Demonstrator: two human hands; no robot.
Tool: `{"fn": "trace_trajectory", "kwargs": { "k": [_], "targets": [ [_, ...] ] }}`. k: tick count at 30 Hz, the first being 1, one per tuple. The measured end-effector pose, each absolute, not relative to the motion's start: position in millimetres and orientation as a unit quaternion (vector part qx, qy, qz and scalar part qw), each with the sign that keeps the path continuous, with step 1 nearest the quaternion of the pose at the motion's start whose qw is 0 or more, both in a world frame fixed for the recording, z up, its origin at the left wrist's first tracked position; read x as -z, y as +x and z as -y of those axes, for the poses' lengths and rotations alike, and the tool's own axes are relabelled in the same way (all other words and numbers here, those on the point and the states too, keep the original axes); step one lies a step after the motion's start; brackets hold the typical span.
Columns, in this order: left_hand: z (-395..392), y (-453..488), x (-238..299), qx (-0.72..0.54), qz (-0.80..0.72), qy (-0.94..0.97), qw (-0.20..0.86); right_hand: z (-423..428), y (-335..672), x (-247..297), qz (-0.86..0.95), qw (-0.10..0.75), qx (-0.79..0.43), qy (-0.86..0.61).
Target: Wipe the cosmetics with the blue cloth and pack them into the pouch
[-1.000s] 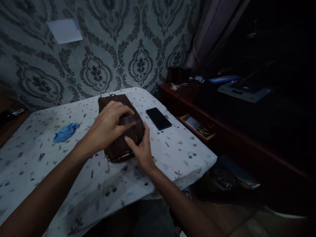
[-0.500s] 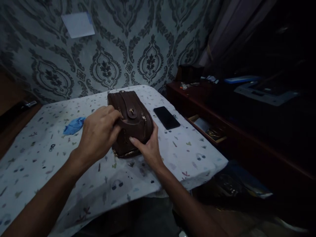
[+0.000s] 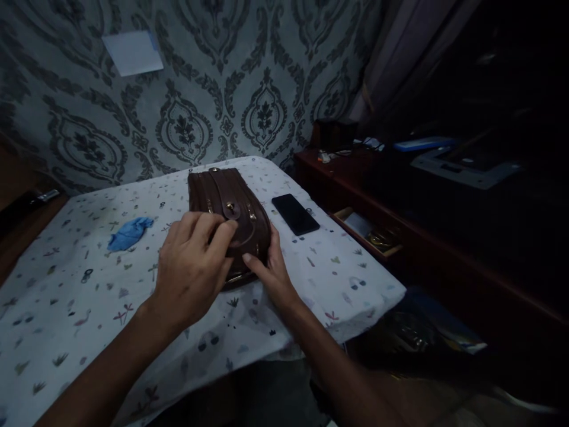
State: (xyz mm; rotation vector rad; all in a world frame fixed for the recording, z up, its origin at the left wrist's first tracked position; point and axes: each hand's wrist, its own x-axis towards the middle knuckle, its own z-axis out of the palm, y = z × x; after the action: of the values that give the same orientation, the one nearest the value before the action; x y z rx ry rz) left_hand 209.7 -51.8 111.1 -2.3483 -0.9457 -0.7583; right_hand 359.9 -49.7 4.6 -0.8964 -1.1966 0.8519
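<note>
A brown leather bag point(image 3: 219, 193) lies on the table, with gold-coloured zips and a strap closed by a metal clasp. Curled over its near left part is my left hand point(image 3: 193, 267), its fingers closed at the bag's front beside a curved leather edge; the fingertips are partly hidden. My right hand point(image 3: 273, 270) grips the near right side, thumb on top and fingers round the outer edge. To the right of the bag lies a black phone point(image 3: 295, 214), untouched. A crumpled blue cloth point(image 3: 130, 233) rests to the left.
A white patterned cloth covers the table point(image 3: 351, 308). At the right stands a dark reddish cabinet point(image 3: 320, 169) with a partly open drawer point(image 3: 367, 231) holding small items. A white sheet point(image 3: 133, 53) is on the patterned wall behind.
My left hand has shifted right across the front of the bag, its fingertips now nearer the middle. My right hand keeps its hold. The whole view has moved slightly.
</note>
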Motion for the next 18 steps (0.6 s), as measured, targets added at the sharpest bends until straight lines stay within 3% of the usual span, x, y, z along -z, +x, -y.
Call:
{"fn": "trace_trajectory", "kwargs": {
  "k": [5,11,18],
  "targets": [
    [40.4,233.3,-114.8,0.279,0.304,-0.883,0.226,48.2,363.9,0.0,0.54,0.64,-0.368,-0.405],
    [37.6,242.7,-105.5,0.368,0.279,-0.877,0.136,46.3,363.4,4.5,0.546,0.64,-0.333,-0.425],
    [50.2,238.4,-87.9,0.381,0.211,-0.882,0.178,45.5,362.5,3.3,0.542,0.656,-0.312,-0.422]
  ]
}}
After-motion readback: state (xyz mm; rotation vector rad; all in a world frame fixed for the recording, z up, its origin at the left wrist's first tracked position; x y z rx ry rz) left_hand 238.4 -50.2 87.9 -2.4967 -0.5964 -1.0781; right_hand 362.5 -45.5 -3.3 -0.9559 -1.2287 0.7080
